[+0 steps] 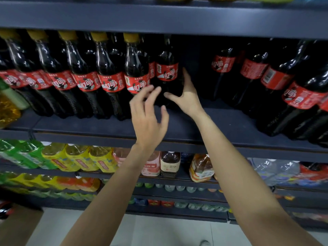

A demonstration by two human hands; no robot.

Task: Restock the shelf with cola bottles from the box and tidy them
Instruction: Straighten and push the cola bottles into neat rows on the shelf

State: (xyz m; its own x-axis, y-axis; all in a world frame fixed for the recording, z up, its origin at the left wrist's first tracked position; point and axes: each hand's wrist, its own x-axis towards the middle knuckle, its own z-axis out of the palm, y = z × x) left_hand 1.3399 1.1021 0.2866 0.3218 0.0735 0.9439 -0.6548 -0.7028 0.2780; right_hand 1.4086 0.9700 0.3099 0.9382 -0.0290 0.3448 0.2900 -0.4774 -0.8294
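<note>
Several cola bottles with red labels and yellow caps stand in a row on the dark shelf [106, 126]. One cola bottle [166, 71] stands set back at the row's right end. My right hand [184, 96] cups its lower right side, thumb under it, fingers up along its flank. My left hand [149, 114] hovers just in front of that bottle with fingers spread, holding nothing. More cola bottles [276, 80] stand to the right, with a dark gap between the two groups. The cardboard box [17, 226] sits at the bottom left on the floor.
The shelf below holds green, yellow, pink and brown drink bottles [79, 158] and water packs [275, 173]. Lower shelves carry small cans and bottles. Another shelf board [159, 16] runs close above the cola caps. Pale floor tiles lie under my arms.
</note>
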